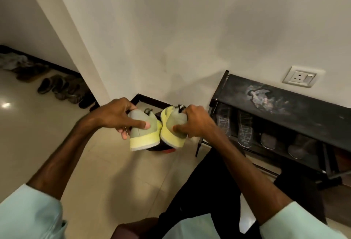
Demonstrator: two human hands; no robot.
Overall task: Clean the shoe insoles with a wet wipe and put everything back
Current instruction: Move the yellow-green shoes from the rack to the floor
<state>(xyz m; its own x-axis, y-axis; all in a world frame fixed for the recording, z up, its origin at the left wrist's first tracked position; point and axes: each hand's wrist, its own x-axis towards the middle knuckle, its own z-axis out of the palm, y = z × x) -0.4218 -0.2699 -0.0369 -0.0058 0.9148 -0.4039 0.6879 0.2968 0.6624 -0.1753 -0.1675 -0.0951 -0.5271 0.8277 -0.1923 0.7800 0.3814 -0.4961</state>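
Observation:
I hold a pair of grey-green shoes with pale yellow soles above the floor, heels toward me. My left hand grips the left shoe over its top, fingers wrapped around the heel. My right hand grips the right shoe at its collar and side. The two shoes touch at their inner edges. Insoles and any wipe are hidden from view.
A black shoe rack stands against the wall at the right, with several shoes on its lower shelf. A dark red-edged object lies on the floor under the held shoes. More shoes line the far-left wall. A wall socket sits above the rack.

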